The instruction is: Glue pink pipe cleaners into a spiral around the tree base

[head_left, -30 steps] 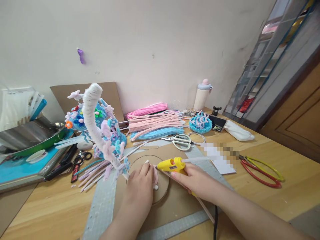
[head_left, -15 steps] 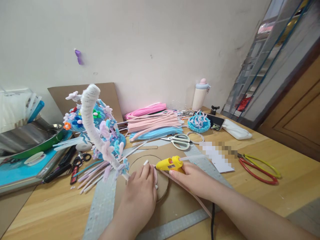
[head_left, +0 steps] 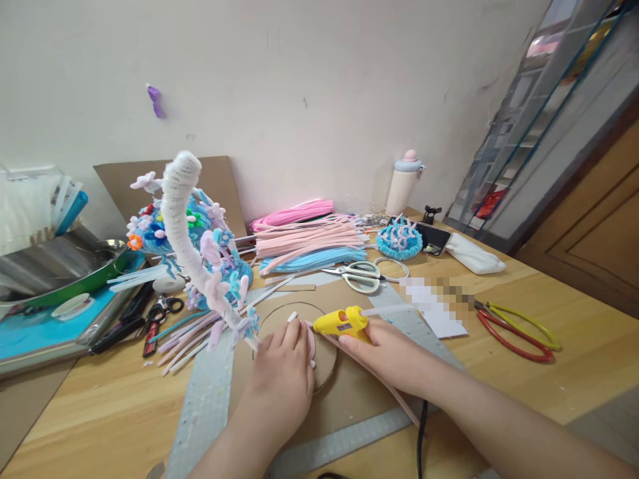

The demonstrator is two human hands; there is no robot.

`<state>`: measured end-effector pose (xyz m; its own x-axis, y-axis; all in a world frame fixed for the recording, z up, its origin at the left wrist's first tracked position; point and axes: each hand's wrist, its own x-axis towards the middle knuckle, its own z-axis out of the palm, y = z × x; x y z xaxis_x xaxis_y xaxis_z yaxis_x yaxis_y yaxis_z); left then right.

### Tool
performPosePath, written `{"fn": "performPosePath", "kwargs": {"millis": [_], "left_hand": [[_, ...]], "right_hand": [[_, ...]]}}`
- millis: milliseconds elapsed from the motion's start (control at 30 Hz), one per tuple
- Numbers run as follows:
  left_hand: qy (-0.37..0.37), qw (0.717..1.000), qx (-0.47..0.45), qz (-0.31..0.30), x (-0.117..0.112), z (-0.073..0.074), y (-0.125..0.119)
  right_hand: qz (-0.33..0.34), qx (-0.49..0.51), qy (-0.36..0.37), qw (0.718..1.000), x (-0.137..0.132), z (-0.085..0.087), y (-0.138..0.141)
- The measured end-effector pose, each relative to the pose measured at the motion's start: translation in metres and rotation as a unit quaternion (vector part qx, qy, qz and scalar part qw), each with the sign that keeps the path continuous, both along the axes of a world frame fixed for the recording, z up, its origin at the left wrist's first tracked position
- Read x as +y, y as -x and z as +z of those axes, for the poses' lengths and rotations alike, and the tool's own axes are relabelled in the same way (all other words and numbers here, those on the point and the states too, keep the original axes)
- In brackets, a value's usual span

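My right hand (head_left: pixel 387 349) is closed around a yellow hot glue gun (head_left: pixel 344 322), with a clear glue stick out of its back. The nozzle points left, close to the fingers of my left hand (head_left: pixel 284 372). That hand is closed over a pink pipe cleaner coil (head_left: pixel 312 342), mostly hidden under the fingers, on a round cardboard disc (head_left: pixel 327 366). From the coil a pink pipe cleaner tail (head_left: pixel 399 399) runs down to the right, passing under my right hand. A curved white fuzzy stem (head_left: pixel 182 226) with pastel flowers rises beside my left hand; its lower end meets the fingers.
A cutting mat (head_left: pixel 200 412) lies beneath the cardboard. Behind are pipe cleaner bundles (head_left: pixel 309 241), scissors (head_left: pixel 362 276) and a blue fuzzy basket (head_left: pixel 399 239). Red-and-yellow-handled pliers (head_left: pixel 519 332) lie right. A metal pan (head_left: pixel 54 269) stands left. The glue gun's black cord (head_left: pixel 422 439) hangs in front.
The view has shifted slightly. Both hands stay nearly in place, with the glue gun's nozzle still close to the coil.
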<state>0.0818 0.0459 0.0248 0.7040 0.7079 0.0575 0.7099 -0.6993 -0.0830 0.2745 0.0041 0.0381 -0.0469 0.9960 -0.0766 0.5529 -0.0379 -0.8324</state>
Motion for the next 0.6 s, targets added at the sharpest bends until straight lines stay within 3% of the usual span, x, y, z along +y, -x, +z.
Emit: {"fn": "performPosePath", "kwargs": {"millis": [600], "left_hand": [[0.02, 1.0, -0.012, 0.012, 0.0, 0.001, 0.0]], "right_hand": [[-0.009, 0.015, 0.032, 0.999, -0.02, 0.001, -0.004]]}}
